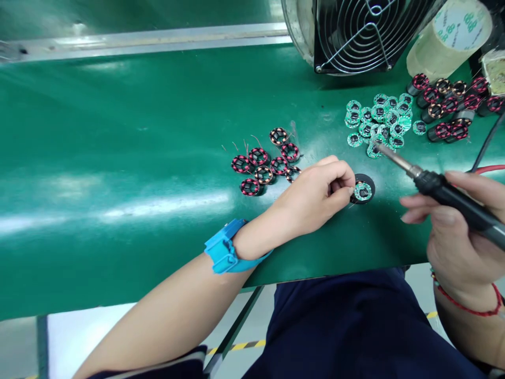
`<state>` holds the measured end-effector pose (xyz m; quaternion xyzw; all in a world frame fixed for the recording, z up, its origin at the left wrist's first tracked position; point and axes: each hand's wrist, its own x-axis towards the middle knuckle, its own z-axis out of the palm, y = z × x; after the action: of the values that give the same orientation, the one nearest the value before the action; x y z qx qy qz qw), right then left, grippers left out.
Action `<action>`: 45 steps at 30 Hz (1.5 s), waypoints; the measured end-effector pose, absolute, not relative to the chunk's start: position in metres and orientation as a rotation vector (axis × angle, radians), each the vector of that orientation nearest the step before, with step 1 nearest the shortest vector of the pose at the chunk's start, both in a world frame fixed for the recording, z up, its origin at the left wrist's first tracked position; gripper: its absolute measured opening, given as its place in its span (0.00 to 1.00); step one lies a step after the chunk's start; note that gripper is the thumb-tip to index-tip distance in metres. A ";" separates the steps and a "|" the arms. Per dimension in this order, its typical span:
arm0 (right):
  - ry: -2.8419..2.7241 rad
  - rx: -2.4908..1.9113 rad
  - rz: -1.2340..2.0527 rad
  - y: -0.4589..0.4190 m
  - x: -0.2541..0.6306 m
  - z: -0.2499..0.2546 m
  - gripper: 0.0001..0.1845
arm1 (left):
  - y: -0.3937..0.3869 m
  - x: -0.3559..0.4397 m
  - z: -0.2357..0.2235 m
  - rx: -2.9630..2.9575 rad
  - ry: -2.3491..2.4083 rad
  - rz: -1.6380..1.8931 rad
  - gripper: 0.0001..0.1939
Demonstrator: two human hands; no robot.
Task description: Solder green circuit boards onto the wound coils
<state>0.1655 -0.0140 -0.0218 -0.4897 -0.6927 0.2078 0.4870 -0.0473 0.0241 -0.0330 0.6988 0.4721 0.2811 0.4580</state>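
Observation:
My left hand (315, 197), with a blue wrist strap (226, 246) on its arm, is closed in a pinch at the edge of a black ring coil with a small round green circuit board (362, 189) on top of it, which lies on the green table (118, 158). My right hand (460, 237) is wrapped round a black soldering iron (453, 197). The iron's metal tip (384, 151) points up and left, above the coil and near the pile of green boards.
Several red-and-black wound coils (266, 160) lie left of my left hand. A pile of round green boards (381, 121) and more coils (450, 108) lie at the back right, beside a black fan (366, 34) and a tape roll (450, 37). Cables (487, 152) run at right.

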 end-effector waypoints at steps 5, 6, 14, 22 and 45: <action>-1.989 -1.218 0.588 0.000 0.147 -0.026 0.24 | 0.025 -0.048 -0.034 1.706 1.135 0.689 0.08; -2.067 -1.212 0.595 0.002 0.144 -0.027 0.25 | 0.025 -0.048 -0.034 1.711 1.132 0.689 0.08; -2.155 -1.208 0.588 0.006 0.139 -0.039 0.24 | 0.024 -0.053 -0.033 1.794 1.079 0.651 0.09; -2.171 -1.114 0.485 0.003 0.142 -0.036 0.28 | 0.024 -0.048 -0.033 1.721 1.068 0.701 0.05; -1.746 -1.085 0.421 -0.004 0.152 -0.041 0.21 | 0.022 -0.043 -0.031 1.631 1.249 0.745 0.08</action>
<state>0.1518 -0.0041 -0.0411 -0.4483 -0.7214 0.1741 0.4984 -0.0432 0.0221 -0.0310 0.6626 0.5074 0.3028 0.4602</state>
